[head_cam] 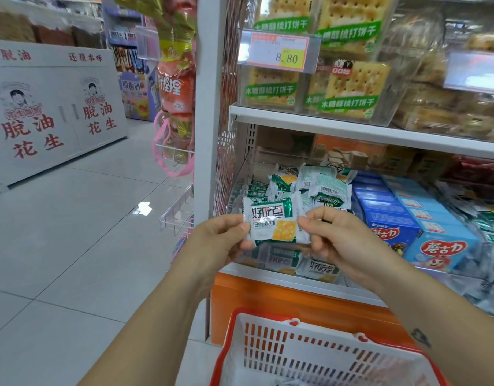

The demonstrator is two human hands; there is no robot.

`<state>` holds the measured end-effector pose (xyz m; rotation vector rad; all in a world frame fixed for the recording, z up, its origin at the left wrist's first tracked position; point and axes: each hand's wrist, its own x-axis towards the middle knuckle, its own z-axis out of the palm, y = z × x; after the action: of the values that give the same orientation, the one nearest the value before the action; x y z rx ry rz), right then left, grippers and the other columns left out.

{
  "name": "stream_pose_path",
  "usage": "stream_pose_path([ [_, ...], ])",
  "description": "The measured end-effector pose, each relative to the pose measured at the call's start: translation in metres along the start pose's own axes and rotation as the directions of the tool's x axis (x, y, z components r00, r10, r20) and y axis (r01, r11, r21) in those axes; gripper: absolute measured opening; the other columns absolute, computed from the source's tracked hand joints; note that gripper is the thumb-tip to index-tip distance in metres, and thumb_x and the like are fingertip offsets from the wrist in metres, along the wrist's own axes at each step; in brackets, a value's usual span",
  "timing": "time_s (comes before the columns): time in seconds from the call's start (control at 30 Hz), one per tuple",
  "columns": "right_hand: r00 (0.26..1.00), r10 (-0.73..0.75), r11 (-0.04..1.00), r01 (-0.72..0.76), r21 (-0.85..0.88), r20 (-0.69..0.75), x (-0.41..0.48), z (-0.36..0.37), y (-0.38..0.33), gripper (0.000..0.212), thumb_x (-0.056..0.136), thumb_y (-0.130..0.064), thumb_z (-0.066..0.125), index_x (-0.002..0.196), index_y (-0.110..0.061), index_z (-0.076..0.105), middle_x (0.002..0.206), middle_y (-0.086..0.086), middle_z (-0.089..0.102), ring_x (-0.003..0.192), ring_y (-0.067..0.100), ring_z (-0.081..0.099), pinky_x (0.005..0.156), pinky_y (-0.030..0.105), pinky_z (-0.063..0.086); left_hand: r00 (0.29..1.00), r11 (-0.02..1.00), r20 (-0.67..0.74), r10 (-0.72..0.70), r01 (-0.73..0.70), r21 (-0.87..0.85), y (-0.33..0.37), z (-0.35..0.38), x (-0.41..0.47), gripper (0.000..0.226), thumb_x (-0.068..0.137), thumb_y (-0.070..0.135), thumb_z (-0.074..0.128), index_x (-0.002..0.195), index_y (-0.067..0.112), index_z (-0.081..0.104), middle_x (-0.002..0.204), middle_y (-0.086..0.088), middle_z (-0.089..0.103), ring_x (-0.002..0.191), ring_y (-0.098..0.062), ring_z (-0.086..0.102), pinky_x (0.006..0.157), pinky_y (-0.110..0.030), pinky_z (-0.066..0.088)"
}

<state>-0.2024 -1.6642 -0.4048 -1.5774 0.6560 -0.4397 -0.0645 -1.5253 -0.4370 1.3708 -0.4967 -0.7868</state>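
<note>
Grip: left hand (218, 240) and right hand (341, 244) each pinch one end of the green-and-white cracker packet (271, 222), held up in front of the shelf bin (296, 280) of like packets and above the basket (309, 355); picking looks done, placing in the basket is left, as I judge.

one held packet (273, 227), one shopping basket (268, 320)
</note>
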Motion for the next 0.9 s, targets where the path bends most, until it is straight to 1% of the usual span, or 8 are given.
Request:
stream_pose_path([
  [0.07, 0.999, -0.039, 0.998, 0.039, -0.039, -0.001, -0.001, -0.001, -0.003, 0.015, 0.089, -0.026, 0.059, 0.085, -0.011, 0.060, 0.071, 0.007, 0.071, 0.051, 0.014, 0.055, 0.059, 0.024, 0.049, 0.999, 0.998, 0.043, 0.008, -0.006, -0.056, 0.002, 0.001, -0.001, 0.016, 0.096, 0.021, 0.054, 0.102, 0.012, 0.066, 0.097, -0.004, 0.075, 0.088, -0.014, 0.071, 0.081, -0.027, 0.053],
  [0.17, 0.997, -0.077, 0.991, 0.073, -0.115, -0.032, -0.004, -0.002, -0.003, 0.030, 0.083, -0.042, 0.057, 0.083, -0.013, 0.065, 0.079, 0.007, 0.073, 0.066, 0.019, 0.065, 0.069, 0.027, 0.052, 0.998, 0.996, 0.054, 0.030, -0.025, -0.089, 0.003, 0.001, -0.002, 0.027, 0.095, 0.031, 0.052, 0.092, 0.011, 0.070, 0.091, -0.002, 0.075, 0.091, -0.015, 0.071, 0.081, -0.026, 0.055],
  [0.27, 0.981, -0.173, 0.957, 0.146, -0.252, -0.088, -0.008, 0.001, 0.002, 0.013, 0.081, -0.027, 0.070, 0.077, -0.015, 0.067, 0.068, -0.001, 0.071, 0.065, 0.010, 0.064, 0.065, 0.019, 0.053, 0.988, 0.986, -0.021, 0.154, -0.152, 0.073, -0.001, 0.004, -0.002, 0.015, 0.085, 0.027, 0.067, 0.091, 0.015, 0.070, 0.091, 0.002, 0.074, 0.092, -0.017, 0.068, 0.086, -0.029, 0.053],
  [0.47, 0.927, -0.314, 0.946, 0.288, -0.148, -0.203, -0.008, 0.007, 0.014, 0.012, 0.079, -0.003, 0.071, 0.075, -0.012, 0.065, 0.070, -0.004, 0.070, 0.065, 0.002, 0.065, 0.060, 0.010, 0.049, 0.961, 0.952, -0.029, 0.273, -0.266, 0.150, 0.001, 0.009, -0.004, 0.032, 0.081, 0.014, 0.072, 0.107, 0.028, 0.059, 0.099, 0.013, 0.062, 0.086, 0.005, 0.062, 0.066, -0.007, 0.047],
  [0.6, 0.899, -0.350, 0.937, 0.334, -0.104, -0.264, -0.008, 0.009, 0.021, 0.010, 0.078, -0.004, 0.072, 0.078, -0.012, 0.065, 0.073, -0.003, 0.071, 0.069, 0.004, 0.066, 0.064, 0.010, 0.050, 0.958, 0.945, 0.088, 0.273, -0.284, 0.163, -0.001, 0.012, -0.006, 0.029, 0.083, 0.008, 0.070, 0.104, 0.026, 0.060, 0.101, 0.011, 0.065, 0.082, 0.006, 0.066, 0.060, -0.006, 0.047],
  [0.77, 0.911, -0.339, 0.940, 0.322, -0.110, -0.234, -0.007, 0.008, 0.025, 0.012, 0.079, -0.011, 0.071, 0.084, -0.021, 0.065, 0.083, -0.003, 0.070, 0.079, 0.007, 0.066, 0.072, 0.016, 0.051, 0.964, 0.931, 0.028, 0.264, -0.263, 0.253, -0.005, 0.014, -0.002, 0.031, 0.083, 0.029, 0.071, 0.112, 0.030, 0.061, 0.109, 0.008, 0.066, 0.090, -0.004, 0.064, 0.063, -0.008, 0.049],
  [0.83, 0.903, -0.410, 0.891, 0.366, -0.269, -0.130, -0.010, 0.006, 0.024, 0.024, 0.078, -0.021, 0.073, 0.093, -0.034, 0.061, 0.112, -0.013, 0.062, 0.095, -0.001, 0.060, 0.083, 0.015, 0.048, 0.975, 0.962, -0.015, 0.221, -0.215, 0.165, -0.004, 0.014, -0.001, 0.030, 0.084, 0.029, 0.070, 0.112, 0.023, 0.061, 0.100, 0.005, 0.070, 0.084, -0.003, 0.068, 0.063, -0.010, 0.051],
  [0.9, 0.869, -0.493, 0.720, 0.429, -0.545, 0.033, -0.013, 0.003, 0.023, 0.039, 0.073, -0.033, 0.076, 0.100, -0.048, 0.052, 0.132, -0.025, 0.039, 0.118, -0.009, 0.043, 0.097, 0.013, 0.036, 0.988, 0.983, -0.019, 0.153, -0.150, 0.105, -0.006, 0.016, 0.004, 0.034, 0.083, 0.028, 0.070, 0.115, 0.017, 0.061, 0.099, -0.001, 0.072, 0.088, -0.009, 0.069, 0.077, -0.026, 0.057],
])
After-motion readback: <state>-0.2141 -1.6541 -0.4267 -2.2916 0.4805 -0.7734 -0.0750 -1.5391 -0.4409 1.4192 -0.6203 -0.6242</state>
